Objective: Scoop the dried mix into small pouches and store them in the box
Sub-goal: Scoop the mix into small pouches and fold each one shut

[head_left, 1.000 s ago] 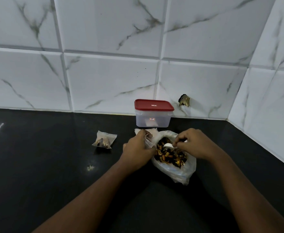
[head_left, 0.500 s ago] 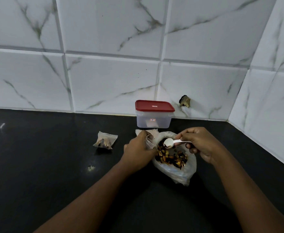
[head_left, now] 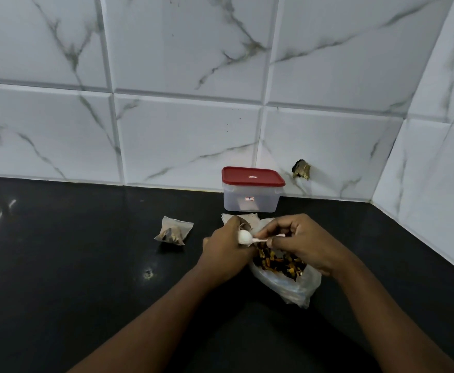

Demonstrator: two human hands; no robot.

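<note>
Pinched between thumb and fingertips, the right hand (head_left: 305,242) holds the handle of a small white spoon (head_left: 250,238), its bowl turned over against the left hand (head_left: 227,247). That left hand is curled shut around the mouth of a small pouch (head_left: 243,226); most of the pouch is hidden behind the knuckles, so whether anything is inside cannot be told. Just under the right hand lies an open clear plastic bag (head_left: 287,285) with the dried mix (head_left: 277,262) showing in dark and orange pieces. A thin stack of empty pouches (head_left: 248,218) peeks out behind the left hand. Left of the hands, apart from them, a filled pouch (head_left: 174,230) sits on the black counter (head_left: 59,265). Behind, near the tiled wall, stands the box (head_left: 250,196) with its red lid (head_left: 252,176) on. Open counter spreads wide to the left; the wall corner closes in on the right.
</note>
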